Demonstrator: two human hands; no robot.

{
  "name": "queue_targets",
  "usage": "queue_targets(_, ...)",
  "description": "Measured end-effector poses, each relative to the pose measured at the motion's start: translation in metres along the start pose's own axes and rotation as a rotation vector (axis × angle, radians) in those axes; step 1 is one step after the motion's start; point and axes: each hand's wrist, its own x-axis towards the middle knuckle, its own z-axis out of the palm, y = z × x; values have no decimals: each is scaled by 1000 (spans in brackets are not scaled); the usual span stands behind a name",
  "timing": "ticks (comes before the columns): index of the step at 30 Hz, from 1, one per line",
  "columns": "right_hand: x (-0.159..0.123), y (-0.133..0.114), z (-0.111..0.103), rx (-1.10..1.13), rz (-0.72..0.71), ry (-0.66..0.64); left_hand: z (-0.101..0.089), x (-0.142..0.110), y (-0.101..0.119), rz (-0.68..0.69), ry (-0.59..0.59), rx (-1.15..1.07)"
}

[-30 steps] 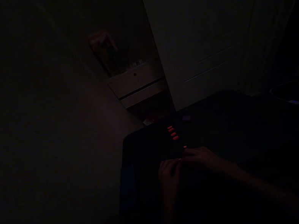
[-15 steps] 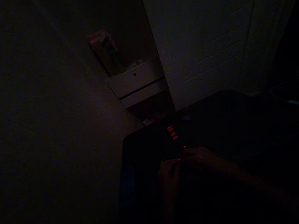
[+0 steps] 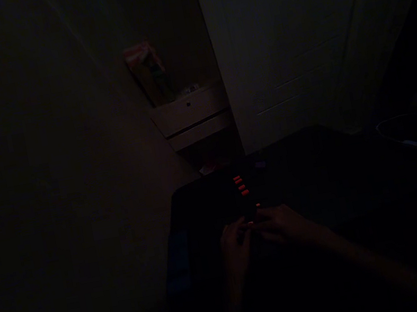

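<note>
The scene is very dark. My left hand and my right hand meet fingertip to fingertip over a dark table. Pinched where their fingers come together is a small orange-red piece, too dim to name its kind. Just beyond my right fingers shows another small orange piece. Farther off, several short red-orange pieces lie in a row. Both hands have curled fingers, and shadow hides much of their undersides.
A dark blue object lies at the table's left edge. At the back sits a small purplish item. Behind the table are a drawer unit with a colourful packet on top, and a pale door-like panel. A white cable lies at right.
The fingertips have shifted slightly, and the left fingers have parted a little from the right ones, baring more of the small orange-red piece. The row of pieces stays put.
</note>
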Motion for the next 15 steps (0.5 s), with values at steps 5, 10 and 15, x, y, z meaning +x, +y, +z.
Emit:
queue_targets(5, 1, 1, 0, 15, -6, 12, 0, 0, 0, 35, 1, 23)
queue_targets(10, -1, 6, 9, 40, -17, 98, -1, 1, 2, 86, -20, 7)
queue_targets(15, -1, 11, 17, 7, 128, 169, -3, 2, 6, 93, -46, 15)
